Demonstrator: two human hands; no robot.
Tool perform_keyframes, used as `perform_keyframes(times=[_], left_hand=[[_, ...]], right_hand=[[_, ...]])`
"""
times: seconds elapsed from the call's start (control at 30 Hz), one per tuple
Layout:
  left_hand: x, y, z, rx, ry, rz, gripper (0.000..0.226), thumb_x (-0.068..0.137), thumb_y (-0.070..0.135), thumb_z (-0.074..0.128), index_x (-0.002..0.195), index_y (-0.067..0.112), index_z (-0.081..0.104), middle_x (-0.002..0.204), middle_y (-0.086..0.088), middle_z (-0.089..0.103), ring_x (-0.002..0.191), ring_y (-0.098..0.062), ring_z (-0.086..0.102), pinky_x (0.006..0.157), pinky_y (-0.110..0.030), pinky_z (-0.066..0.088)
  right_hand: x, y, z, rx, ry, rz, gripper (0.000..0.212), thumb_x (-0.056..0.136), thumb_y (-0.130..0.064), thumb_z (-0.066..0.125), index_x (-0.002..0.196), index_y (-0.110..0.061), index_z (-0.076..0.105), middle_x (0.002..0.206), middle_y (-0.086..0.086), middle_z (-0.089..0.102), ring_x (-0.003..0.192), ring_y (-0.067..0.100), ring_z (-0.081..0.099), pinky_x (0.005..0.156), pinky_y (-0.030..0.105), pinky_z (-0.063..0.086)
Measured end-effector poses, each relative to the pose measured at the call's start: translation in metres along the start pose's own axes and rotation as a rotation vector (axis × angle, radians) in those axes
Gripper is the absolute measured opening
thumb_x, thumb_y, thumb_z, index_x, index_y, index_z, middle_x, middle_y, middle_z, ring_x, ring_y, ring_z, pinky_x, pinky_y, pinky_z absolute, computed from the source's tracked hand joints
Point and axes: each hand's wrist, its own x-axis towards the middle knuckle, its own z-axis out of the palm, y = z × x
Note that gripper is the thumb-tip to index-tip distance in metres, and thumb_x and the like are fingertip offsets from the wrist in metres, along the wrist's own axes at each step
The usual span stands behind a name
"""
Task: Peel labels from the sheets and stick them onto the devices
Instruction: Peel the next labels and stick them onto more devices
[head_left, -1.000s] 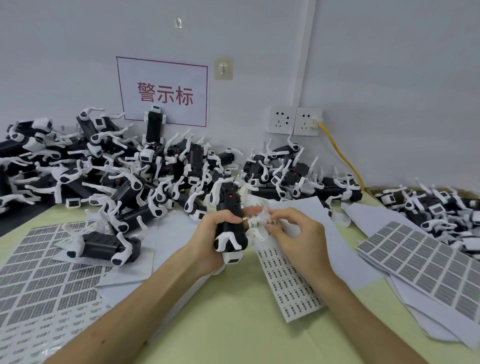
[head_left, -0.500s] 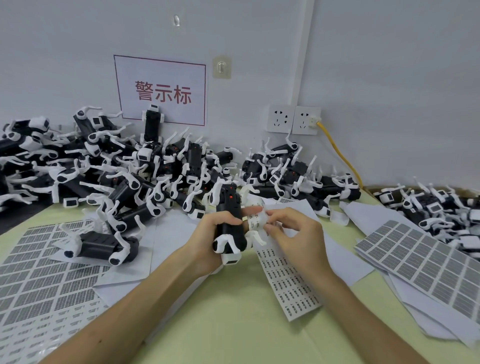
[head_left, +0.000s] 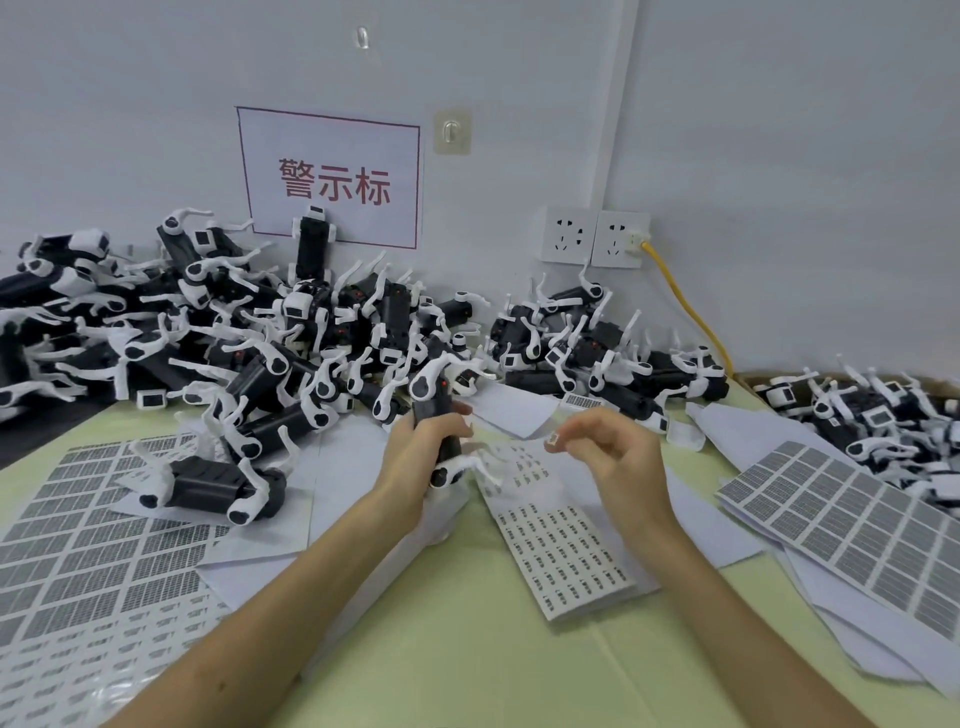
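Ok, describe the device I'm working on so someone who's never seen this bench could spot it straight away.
From the white wall sign with red characters, drop past the heap of devices to its near edge. The device there is gripped roughly upright by the left hand. It is the only one held, and the right hand pinches a small label beside it.

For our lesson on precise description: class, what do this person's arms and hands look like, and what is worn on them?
The left hand and right hand wear no gloves. The left forearm and right forearm are bare down to the picture's lower edge: no sleeve, watch or bracelet shows. No ring is visible.
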Motion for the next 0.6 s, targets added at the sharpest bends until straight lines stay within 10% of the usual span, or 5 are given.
perform_keyframes(times=[0.27,0.6], left_hand=[[0.002,0.002,0.010,0.053,-0.359,0.038,0.020,0.060,0.003,0.063,0.079,0.007,0.062,0.116,-0.017,0.076,0.123,-0.029,0.068,0.106,-0.044,0.050],[-0.013,0.000,0.009,0.076,-0.475,0.079,0.016,0.071,0.007,0.062,0.087,0.009,0.061,0.105,-0.007,0.080,0.110,-0.020,0.074,0.073,-0.024,0.051]], right_hand=[[0.002,0.002,-0.001,0.031,-0.056,0.083,0.028,0.089,0.006,0.060,0.084,-0.014,0.078,0.073,0.011,0.074,0.074,0.018,0.072,0.075,0.022,0.056],[-0.002,0.004,0.002,-0.142,-0.057,0.083,0.036,0.090,-0.002,0.060,0.085,-0.034,0.077,0.069,0.002,0.073,0.072,0.028,0.068,0.073,0.042,0.054]])
